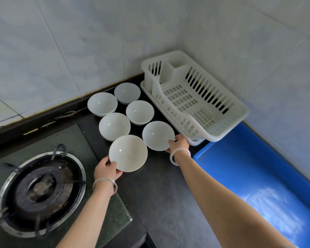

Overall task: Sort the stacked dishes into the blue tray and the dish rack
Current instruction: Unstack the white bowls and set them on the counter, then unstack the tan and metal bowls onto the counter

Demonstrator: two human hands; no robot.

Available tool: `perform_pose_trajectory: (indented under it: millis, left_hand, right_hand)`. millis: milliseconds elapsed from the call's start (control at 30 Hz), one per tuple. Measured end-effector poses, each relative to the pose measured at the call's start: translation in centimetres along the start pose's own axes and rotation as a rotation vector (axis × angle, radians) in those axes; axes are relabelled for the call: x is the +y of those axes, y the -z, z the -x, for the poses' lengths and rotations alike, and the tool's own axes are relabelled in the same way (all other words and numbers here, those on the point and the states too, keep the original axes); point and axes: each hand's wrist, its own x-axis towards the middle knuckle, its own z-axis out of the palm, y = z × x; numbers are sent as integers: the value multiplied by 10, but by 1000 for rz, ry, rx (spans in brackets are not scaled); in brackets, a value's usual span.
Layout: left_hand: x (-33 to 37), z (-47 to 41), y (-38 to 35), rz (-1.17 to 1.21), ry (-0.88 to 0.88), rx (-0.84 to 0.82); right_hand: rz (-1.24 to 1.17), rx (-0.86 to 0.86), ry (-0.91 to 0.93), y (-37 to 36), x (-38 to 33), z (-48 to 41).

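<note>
Six white bowls point(140, 111) stand on the dark countertop point(168, 203) in two rows running toward 12 o'clock. Items follow from largest down.

Blue tray point(258, 176): at 4 o'clock from the bowl group, along the tiled wall, with no dish in it yet.

Dish rack point(195, 97): white plastic, at 2 o'clock from the group, likewise unloaded.

Gas burner point(41, 190): at 8 o'clock, not part of the task.

Near-left bowl point(128, 153): the left hand point(106, 170) grips its rim at 7 o'clock, thumb on top and fingers curled beneath.

Near-right bowl point(157, 135): the right hand point(179, 143) pinches its rim at 4 o'clock.

Whether either bowl is clear of the counter cannot be told.

Handling, as a judgement: the bowls look like glazed ceramic, so they are probably rigid, smooth, slippery if wet and prone to chipping. Each is light alone and heavier if nested. Hold at the rim, thumb inside and fingers supporting the outer wall. Keep rims from knocking together.
</note>
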Motion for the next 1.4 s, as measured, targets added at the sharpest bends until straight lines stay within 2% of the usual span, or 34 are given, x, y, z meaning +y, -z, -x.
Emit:
perform_pose_trajectory:
  millis: [333, 633, 733, 900, 1000, 1100, 1267, 1400]
  left_hand:
    - [-3, 4, -3, 75, -9, 38]
    - [-10, 21, -4, 35, -109, 54]
    - [-15, 34, -4, -63, -155, 30]
    - [-36, 67, -7, -84, -109, 1]
    - [-54, 97, -20, -129, -89, -115]
    - [-72, 136, -44, -256, -87, -306]
    - [-114, 219, -89, -624, -217, -685]
    - [-154, 278, -110, -890, -428, -914]
  right_hand:
    - [-142, -99, -103, -1, 0, 0]
    - [-166, -257, -151, 8, 3, 21]
    - [-114, -310, -123, 19, 2, 32]
    - [-81, -326, 9, 62, 16, 74]
    - [13, -217, 155, 108, 40, 110]
    - [79, -85, 228, 165, 78, 148]
    - [262, 236, 112, 256, 157, 202]
    - [404, 410, 34, 301, 216, 238]
